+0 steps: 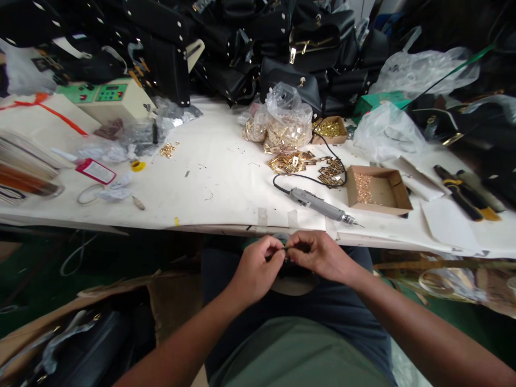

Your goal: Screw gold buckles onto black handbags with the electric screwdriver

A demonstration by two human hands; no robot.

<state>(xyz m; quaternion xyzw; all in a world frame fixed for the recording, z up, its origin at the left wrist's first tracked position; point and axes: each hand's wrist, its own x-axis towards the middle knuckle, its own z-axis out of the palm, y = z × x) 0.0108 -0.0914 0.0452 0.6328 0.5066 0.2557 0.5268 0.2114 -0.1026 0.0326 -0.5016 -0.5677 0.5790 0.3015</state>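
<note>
Closely, left hand (258,264) and right hand (320,257) meet above the person's lap (346,293).
Fingertips of both pinch a small dark piece (286,249), too small to identify, between them, just off the near edge of the white table (226,193); farther on, a grey electric screwdriver (316,204) lies left of a cardboard box (382,192) partly filled with copper-coloured bits (364,188).

On the tabletop (226,199), from the hands (258,262): at twelve o'clock, bag of fittings (288,131) before piled handbags (290,80); between one and two, screwdriver (318,205); at two, tray (385,193) with loose parts (364,188); at ten, bottle (95,171) before control box (116,102). Off the tabletop, at eight: carton (171,303) with handbag (97,349) inside.
</note>
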